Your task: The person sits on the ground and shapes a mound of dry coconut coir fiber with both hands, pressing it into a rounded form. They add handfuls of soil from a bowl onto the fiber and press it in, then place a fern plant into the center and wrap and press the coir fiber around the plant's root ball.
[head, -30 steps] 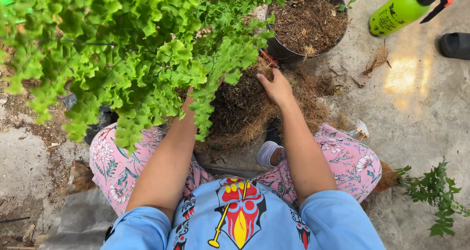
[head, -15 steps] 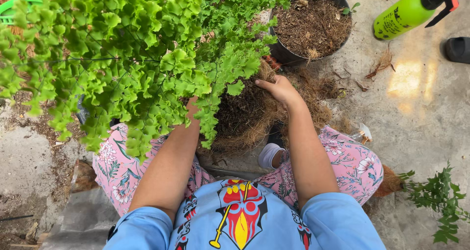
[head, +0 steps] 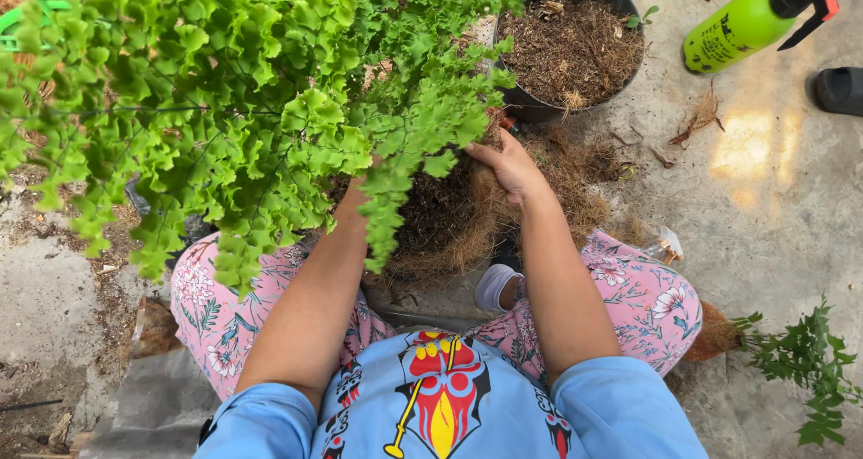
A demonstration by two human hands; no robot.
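Fern: my maidenhair fern sits right in front of my knees, its bright green fronds spilling over my left forearm and filling the upper left of my view.
Root ball: the fern's root ball is a dark, fibrous brown clump with strawlike strands hanging off it, resting between my knees on the concrete.
Right hand: my right hand lies against the upper right side of the root ball, fingers curled loosely into the fibres and the thumb side toward the fronds; it is cupped rather than closed tight.
Left hand: my left hand reaches in under the fronds at the left of the root ball; only the wrist shows, so I cannot tell how far the fingers are spread or what they grip.
Nearby: a black pot of dry brown mix stands just beyond the root ball, and a lime-green spray bottle lies well apart at the upper right.
Also: a loose green sprig lies on the concrete by my right knee.
Hidden: the fern's base and the far side of the root ball are covered by fronds.
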